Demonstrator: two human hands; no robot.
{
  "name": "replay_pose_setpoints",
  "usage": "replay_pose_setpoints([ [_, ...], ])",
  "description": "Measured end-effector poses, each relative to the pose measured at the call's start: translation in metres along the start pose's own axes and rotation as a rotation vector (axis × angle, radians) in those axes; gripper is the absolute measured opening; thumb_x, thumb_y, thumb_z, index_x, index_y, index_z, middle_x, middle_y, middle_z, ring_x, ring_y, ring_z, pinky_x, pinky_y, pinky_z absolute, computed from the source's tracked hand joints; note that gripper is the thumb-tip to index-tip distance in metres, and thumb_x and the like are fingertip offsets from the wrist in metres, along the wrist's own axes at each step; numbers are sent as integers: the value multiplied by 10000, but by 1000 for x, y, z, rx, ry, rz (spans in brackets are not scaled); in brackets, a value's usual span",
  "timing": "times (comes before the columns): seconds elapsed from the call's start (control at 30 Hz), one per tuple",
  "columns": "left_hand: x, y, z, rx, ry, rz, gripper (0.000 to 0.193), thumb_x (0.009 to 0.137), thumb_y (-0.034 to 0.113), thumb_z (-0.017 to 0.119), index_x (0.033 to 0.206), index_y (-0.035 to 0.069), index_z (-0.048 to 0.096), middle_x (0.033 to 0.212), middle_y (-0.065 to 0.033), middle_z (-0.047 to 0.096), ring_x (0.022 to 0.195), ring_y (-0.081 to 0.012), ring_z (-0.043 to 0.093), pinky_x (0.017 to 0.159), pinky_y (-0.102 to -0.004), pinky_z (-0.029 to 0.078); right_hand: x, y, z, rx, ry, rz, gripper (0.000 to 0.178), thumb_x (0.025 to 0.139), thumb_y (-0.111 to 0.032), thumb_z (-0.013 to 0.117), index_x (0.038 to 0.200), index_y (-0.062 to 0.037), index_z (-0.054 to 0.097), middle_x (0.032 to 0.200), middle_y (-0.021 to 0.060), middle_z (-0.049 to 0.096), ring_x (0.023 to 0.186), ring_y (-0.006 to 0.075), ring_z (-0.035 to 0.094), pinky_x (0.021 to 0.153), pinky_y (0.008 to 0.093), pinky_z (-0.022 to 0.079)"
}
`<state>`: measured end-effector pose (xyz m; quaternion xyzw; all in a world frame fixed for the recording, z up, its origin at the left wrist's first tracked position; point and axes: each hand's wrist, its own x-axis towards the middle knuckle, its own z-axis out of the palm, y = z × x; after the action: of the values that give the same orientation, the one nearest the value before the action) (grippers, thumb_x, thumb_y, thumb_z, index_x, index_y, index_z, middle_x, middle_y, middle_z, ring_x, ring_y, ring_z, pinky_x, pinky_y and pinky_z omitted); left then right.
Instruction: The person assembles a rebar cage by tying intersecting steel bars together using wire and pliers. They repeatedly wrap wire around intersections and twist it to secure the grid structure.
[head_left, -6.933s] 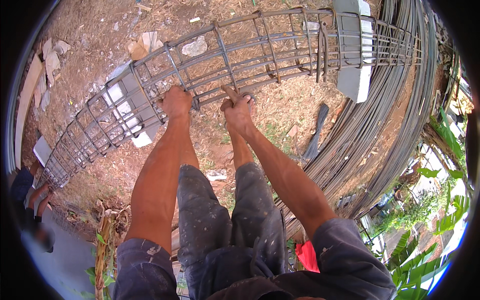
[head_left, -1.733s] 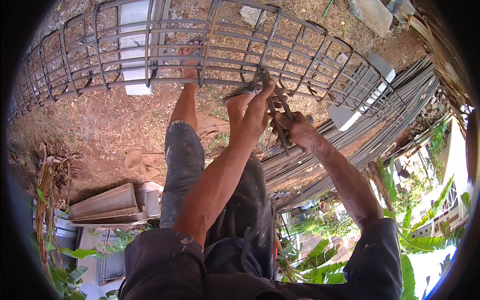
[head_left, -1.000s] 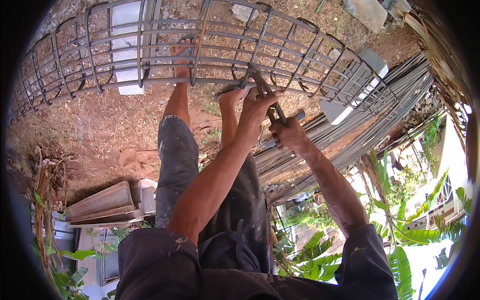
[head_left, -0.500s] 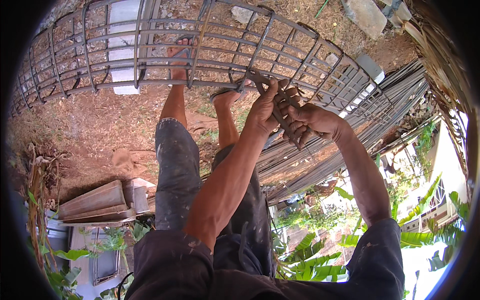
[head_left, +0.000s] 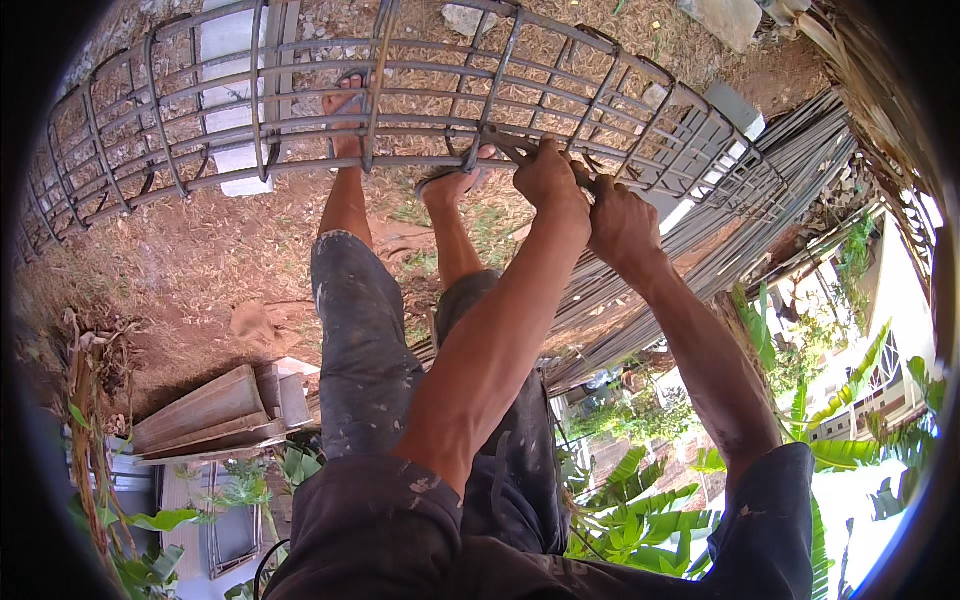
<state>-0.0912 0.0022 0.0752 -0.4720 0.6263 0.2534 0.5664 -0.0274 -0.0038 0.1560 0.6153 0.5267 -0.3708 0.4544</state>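
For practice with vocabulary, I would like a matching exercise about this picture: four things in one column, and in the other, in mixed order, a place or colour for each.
Column 1
1. Pincers
2. Boards
3. Leaves
4. Cage

Column 2
A. brown, stacked at the picture's lower left
B. made of crossing bars, stretching across the picture's upper part
C. gripped in the left hand
D. green, at the picture's lower right

Right pairs: 1-C; 2-A; 3-D; 4-B
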Motion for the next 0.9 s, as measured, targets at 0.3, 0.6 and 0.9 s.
replay_pose_setpoints([
  [0.3,20,-2,-20,624,262,140,412,808,278,681,1038,-53,596,932,-184,650,835,-285,653,688,-408,509,5,7,55,352,-265,-154,467,796,-291,681,1160,-13,593,919,254,669,841,434,652,770,450,534],
  [0.6,15,19,-110,624,-161,701,288,954,189,522,1166,6,592,1042,-116,634,845,-226,616,735,-341,492,-65,-32,94,1832,-951,185,136,892,-191,643,929,-67,602,714,19,564,549,93,471,502,281,394],
  [0.9,-38,1,-122,1000,-400,1362,208,982,156,499,987,-18,614,841,-69,565,749,-166,534,701,-307,434,-101,-1,125,2127,-783,36,507,967,-462,501,1180,-3,534,1034,138,617,938,226,639,790,379,537],
])
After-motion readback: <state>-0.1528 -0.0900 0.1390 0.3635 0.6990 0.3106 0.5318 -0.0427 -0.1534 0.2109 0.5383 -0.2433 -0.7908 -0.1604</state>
